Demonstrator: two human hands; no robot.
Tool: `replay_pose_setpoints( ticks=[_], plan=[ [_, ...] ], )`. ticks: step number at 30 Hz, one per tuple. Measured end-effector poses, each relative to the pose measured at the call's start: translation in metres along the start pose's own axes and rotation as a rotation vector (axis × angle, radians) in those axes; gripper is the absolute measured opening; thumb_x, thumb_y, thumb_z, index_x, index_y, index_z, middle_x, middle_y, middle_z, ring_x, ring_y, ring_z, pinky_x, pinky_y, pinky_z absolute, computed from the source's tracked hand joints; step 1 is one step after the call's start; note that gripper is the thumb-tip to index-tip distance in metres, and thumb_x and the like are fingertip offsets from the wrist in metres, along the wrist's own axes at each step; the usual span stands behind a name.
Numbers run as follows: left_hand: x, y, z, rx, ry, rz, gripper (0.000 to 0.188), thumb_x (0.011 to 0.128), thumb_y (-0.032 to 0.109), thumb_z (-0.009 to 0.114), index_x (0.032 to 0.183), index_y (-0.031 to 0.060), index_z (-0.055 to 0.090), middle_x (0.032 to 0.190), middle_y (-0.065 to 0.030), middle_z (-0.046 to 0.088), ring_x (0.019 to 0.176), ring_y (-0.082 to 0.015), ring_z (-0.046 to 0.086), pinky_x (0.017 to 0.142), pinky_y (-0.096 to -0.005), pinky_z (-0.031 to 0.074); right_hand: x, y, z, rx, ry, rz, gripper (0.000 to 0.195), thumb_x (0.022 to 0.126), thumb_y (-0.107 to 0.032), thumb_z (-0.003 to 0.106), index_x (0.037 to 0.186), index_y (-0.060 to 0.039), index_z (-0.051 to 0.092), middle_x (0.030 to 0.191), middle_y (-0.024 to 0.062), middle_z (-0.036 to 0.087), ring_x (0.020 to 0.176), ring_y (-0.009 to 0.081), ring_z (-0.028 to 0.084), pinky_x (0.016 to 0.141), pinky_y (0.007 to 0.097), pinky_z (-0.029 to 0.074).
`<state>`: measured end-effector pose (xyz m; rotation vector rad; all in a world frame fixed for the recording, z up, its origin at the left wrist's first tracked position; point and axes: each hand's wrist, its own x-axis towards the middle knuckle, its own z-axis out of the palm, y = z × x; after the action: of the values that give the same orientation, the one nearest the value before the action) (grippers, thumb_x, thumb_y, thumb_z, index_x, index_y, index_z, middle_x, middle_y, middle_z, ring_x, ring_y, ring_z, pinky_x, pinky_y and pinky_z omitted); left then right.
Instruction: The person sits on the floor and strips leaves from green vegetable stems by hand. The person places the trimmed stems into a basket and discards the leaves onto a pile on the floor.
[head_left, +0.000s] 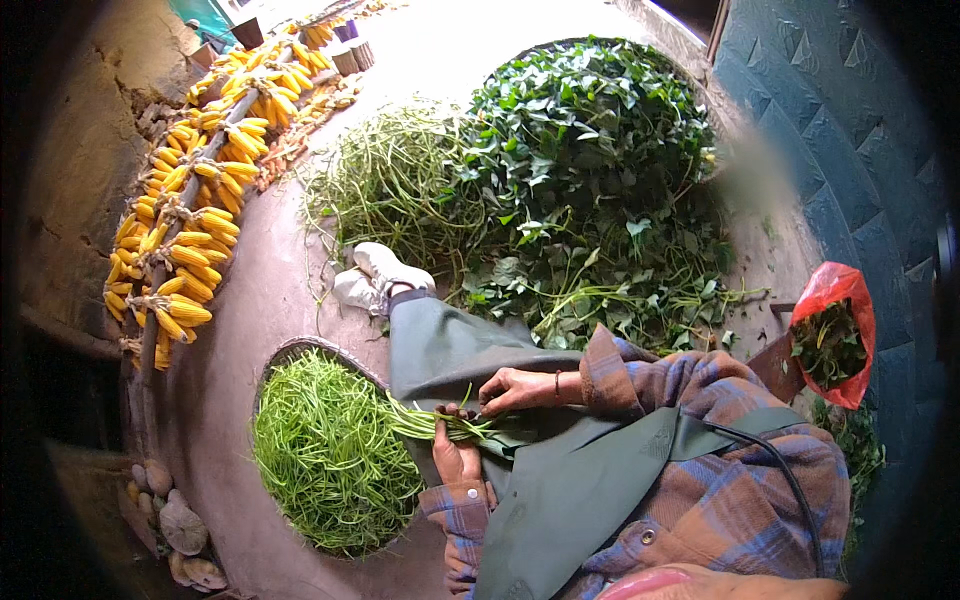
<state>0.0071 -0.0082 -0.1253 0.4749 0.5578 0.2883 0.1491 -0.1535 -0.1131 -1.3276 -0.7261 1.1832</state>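
Observation:
My left hand (456, 452) is closed around a bundle of thin green stems (420, 421) over my dark green apron (570, 480). Just above it, my right hand (514, 391) has its fingers curled together beside the bundle; whether they pinch a stem is unclear. The stems reach towards a round basket (330, 345) heaped with cut green stems (330, 450). Beyond my legs lies a large pile of leafy green vines (592, 135), with a tangle of paler, mostly leafless stems (397, 165) against its left side.
Yellow corn cobs (191, 262) hang in bunches on a pole at the left. Squashes or gourds (181, 525) lie at the lower left. A red plastic bag (862, 330) holding leafy scraps is at the right, near a blue-green metal door (832, 150). My white shoes (382, 274) rest by the vines.

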Motion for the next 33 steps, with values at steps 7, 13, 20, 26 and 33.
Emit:
replay_pose_setpoints(
  ticks=[7, 13, 20, 26, 33],
  plan=[
    [0.008, -0.005, -0.003, 0.035, 0.025, 0.018, 0.018, 0.096, 0.018, 0.051, 0.108, 0.0064, 0.058, 0.103, -0.0069, 0.064, 0.093, -0.0208, 0.058, 0.09, -0.0366, 0.046, -0.001, -0.004, -0.022, -0.266, 0.13, -0.087, 0.022, 0.083, -0.018, 0.061, 0.091, 0.0025, 0.063, 0.076, 0.0065, 0.063, 0.074, 0.0103, 0.054, 0.068, 0.0304, 0.047],
    [0.001, -0.004, 0.006, 0.03, 0.029, 0.062, 0.017, 0.095, 0.019, 0.054, 0.104, 0.0059, 0.058, 0.099, -0.007, 0.064, 0.09, -0.0202, 0.058, 0.087, -0.0357, 0.046, -0.004, -0.016, -0.022, -0.17, 0.144, 0.001, 0.021, 0.087, -0.021, 0.059, 0.089, -0.0007, 0.06, 0.07, -0.001, 0.054, 0.069, 0.008, 0.048, 0.061, 0.0281, 0.043],
    [-0.004, 0.002, 0.011, -0.059, 0.011, 0.01, 0.013, 0.094, 0.022, 0.055, 0.099, 0.0099, 0.055, 0.079, -0.0014, 0.052, 0.073, -0.0153, 0.048, 0.071, -0.0307, 0.043, 0.003, 0.004, -0.031, -0.498, 0.161, -0.303, 0.018, 0.089, -0.019, 0.059, 0.091, -0.0005, 0.058, 0.076, 0.0089, 0.061, 0.07, 0.0189, 0.056, 0.065, 0.0336, 0.047],
    [-0.002, 0.003, 0.016, 0.014, -0.012, 0.006, 0.016, 0.097, 0.025, 0.047, 0.09, 0.0111, 0.049, 0.071, 0.0005, 0.043, 0.066, -0.014, 0.041, 0.065, -0.0299, 0.04, -0.004, -0.012, -0.018, -0.385, 0.056, -0.337, 0.017, 0.087, -0.016, 0.06, 0.099, -0.0037, 0.06, 0.089, 0.0131, 0.064, 0.081, 0.027, 0.063, 0.074, 0.0363, 0.049],
    [-0.006, 0.002, 0.021, 0.075, -0.033, 0.018, 0.012, 0.096, 0.022, 0.051, 0.097, 0.01, 0.053, 0.071, 0.001, 0.043, 0.067, -0.0128, 0.041, 0.067, -0.0303, 0.039, -0.007, -0.006, -0.013, -0.948, 0.061, -0.342, 0.011, 0.082, -0.018, 0.06, 0.083, -0.0073, 0.062, 0.078, 0.0117, 0.059, 0.077, 0.0342, 0.059, 0.071, 0.0418, 0.048]
  ],
)
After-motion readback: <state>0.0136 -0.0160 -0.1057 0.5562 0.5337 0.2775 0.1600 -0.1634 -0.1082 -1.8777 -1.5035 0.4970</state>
